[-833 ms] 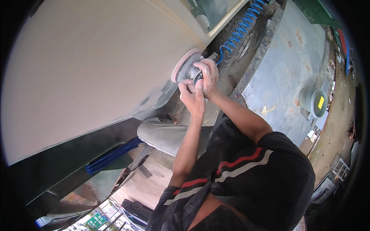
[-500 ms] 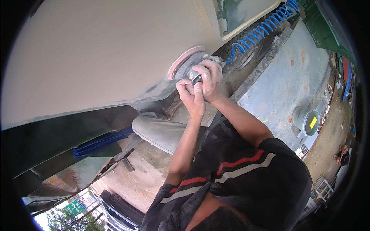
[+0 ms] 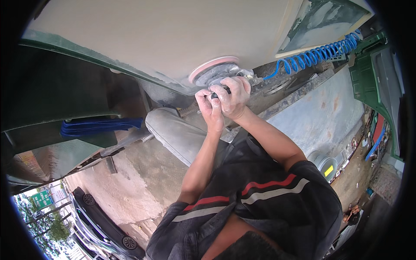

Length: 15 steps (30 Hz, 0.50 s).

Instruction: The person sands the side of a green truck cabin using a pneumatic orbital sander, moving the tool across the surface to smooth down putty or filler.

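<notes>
My left hand (image 3: 209, 107) and my right hand (image 3: 235, 96) are both closed around a dusty round air sander (image 3: 215, 74). Its pink-edged disc (image 3: 213, 62) lies against a beige, filler-coated vehicle panel (image 3: 160, 39), close to the panel's lower edge. Pale dust coats the fingers of both hands, and the right hand wraps the sander's far right side. A coiled blue air hose (image 3: 314, 55) joins the tool near the right hand. The hands hide most of the sander's grip.
A grey metal sheet (image 3: 323, 106) lies to the right, with a lidded bucket (image 3: 326, 164) at its near end. Green body parts (image 3: 368, 82) stand at the far right. My bent knee (image 3: 162, 123) is below the panel. A dark car (image 3: 104, 216) is parked at the lower left.
My view has turned, so the panel's lower edge and the bucket appear elsewhere in the picture. The sander now shows more edge-on, still gripped in both hands against the panel.
</notes>
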Tool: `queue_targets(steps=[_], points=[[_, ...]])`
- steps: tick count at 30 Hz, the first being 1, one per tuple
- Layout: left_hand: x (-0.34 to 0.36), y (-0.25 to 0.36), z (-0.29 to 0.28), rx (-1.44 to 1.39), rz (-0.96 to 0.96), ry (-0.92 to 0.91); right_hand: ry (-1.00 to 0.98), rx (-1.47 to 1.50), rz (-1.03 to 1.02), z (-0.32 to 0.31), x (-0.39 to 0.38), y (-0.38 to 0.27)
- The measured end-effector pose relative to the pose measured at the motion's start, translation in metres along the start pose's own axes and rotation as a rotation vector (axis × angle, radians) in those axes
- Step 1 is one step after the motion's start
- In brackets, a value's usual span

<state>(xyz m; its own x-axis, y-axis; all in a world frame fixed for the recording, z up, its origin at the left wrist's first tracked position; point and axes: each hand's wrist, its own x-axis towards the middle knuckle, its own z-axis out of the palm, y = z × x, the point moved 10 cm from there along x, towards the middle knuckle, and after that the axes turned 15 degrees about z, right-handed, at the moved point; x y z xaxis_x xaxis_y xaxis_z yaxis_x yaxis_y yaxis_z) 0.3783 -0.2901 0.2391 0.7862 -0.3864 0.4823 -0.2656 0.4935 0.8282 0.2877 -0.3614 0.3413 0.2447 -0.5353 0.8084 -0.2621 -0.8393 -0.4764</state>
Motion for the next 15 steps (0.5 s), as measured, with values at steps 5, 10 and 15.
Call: queue_targets(steps=[5,10,15], points=[[-0.029,-0.041,-0.012,-0.349,-0.263,0.173,-0.176,-0.034,0.036,0.031,-0.041,0.016],[0.014,0.004,-0.002,-0.326,-0.079,0.099,-0.036,-0.011,-0.052,0.003,0.017,-0.026],[-0.023,-0.022,-0.024,-0.477,-0.264,0.245,-0.188,-0.049,-0.063,0.038,-0.042,-0.018]])
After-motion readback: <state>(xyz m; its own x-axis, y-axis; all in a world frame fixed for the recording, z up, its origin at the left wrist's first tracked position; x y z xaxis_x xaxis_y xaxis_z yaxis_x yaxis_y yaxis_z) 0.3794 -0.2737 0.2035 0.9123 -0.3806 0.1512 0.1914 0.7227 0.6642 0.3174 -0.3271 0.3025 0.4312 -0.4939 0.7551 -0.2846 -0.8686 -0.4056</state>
